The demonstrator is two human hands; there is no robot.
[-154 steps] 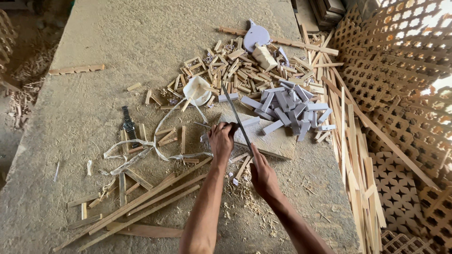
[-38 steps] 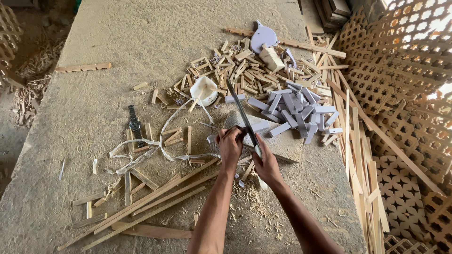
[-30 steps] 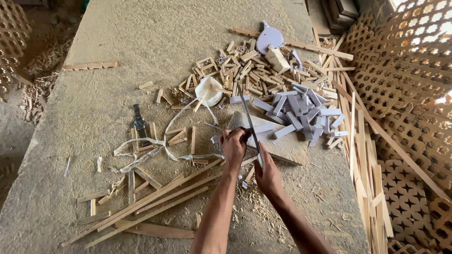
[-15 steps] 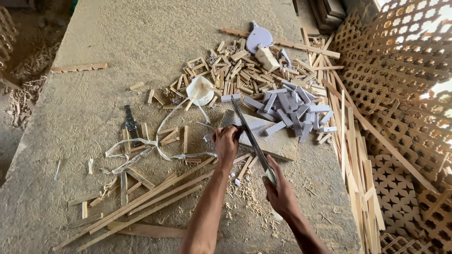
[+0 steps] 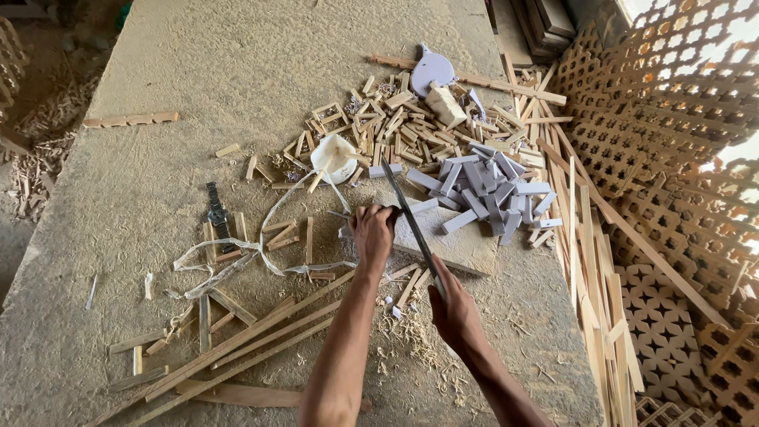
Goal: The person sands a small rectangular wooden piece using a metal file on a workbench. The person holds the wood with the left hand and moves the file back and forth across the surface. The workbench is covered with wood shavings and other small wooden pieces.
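The left hand pins a small grey strip against the wooden block on the desk; the right hand grips the saw. The blade passes just beside the left fingers; a slip could cut them

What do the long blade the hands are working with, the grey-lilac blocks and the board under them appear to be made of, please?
The long thin blade looks like dull grey steel: dark, flat, faintly shiny. The pile of grey-lilac blocks seems to be painted or primed wood, matt and square-cut. The pale flat board looks like raw wood dusted with sawdust, though its grain is unclear.
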